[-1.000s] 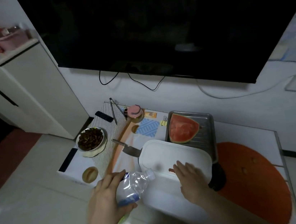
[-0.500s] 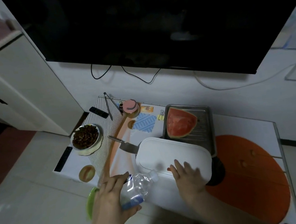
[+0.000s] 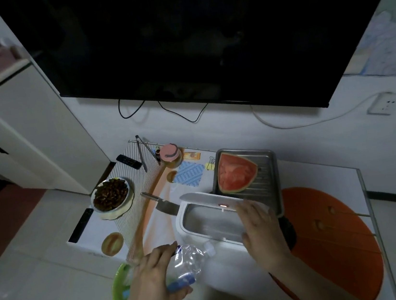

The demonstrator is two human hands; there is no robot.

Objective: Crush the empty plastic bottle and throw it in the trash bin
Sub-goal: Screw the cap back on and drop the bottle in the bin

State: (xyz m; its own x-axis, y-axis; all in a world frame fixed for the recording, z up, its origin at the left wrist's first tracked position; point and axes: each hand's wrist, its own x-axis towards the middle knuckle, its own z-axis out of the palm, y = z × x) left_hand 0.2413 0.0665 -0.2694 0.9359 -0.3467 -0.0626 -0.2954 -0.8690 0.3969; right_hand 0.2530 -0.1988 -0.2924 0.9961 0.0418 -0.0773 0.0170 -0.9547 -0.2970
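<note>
My left hand (image 3: pixel 153 279) grips a crushed clear plastic bottle (image 3: pixel 193 258) with a blue label and a white cap, just left of the white trash bin (image 3: pixel 211 243). The bottle's cap end points toward the bin's near rim. The bin's lid (image 3: pixel 208 200) is tipped up at the back and the grey inside shows. A small orange light glows on the lid. My right hand (image 3: pixel 259 230) rests flat over the bin's right rim, fingers spread, holding nothing.
A low table (image 3: pixel 321 174) behind the bin carries a metal tray (image 3: pixel 267 166) with a watermelon wedge (image 3: pixel 235 175), a knife (image 3: pixel 163 203), a bowl of dark snacks (image 3: pixel 111 195), a pink-lidded jar (image 3: pixel 171 154) and remotes. A green object (image 3: pixel 120 288) lies on the floor by my left hand. A television hangs above.
The bin's lid, shut before under my right hand, has swung up and the bin is open. My left hand with the bottle stays beside the bin.
</note>
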